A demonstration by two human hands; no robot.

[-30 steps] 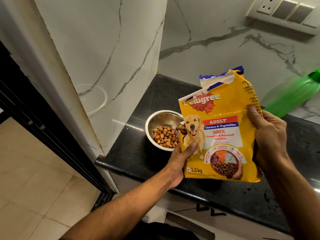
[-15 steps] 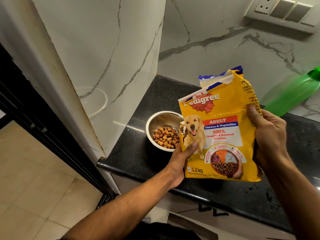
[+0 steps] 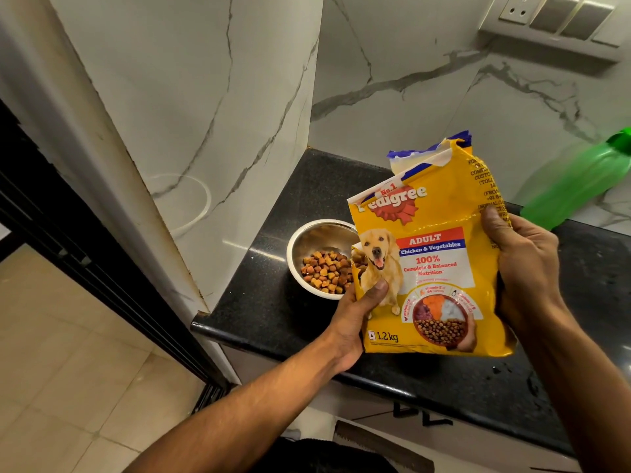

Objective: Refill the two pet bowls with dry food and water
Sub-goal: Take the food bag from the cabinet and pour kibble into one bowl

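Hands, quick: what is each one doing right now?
Left hand: closed on the lower left edge of the dog food bag.
Right hand: closed on the bag's right side.

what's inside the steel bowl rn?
The steel bowl holds a shallow pile of dry kibble, with bare metal behind it. The food bag covers the bowl's right edge, so that part is hidden.

The right side of the bowl [image 3: 321,257] is hidden by the bag [image 3: 433,268]. The bottle [image 3: 573,186] is blurred and cut off at the right edge. Small print on the bag cannot be read.
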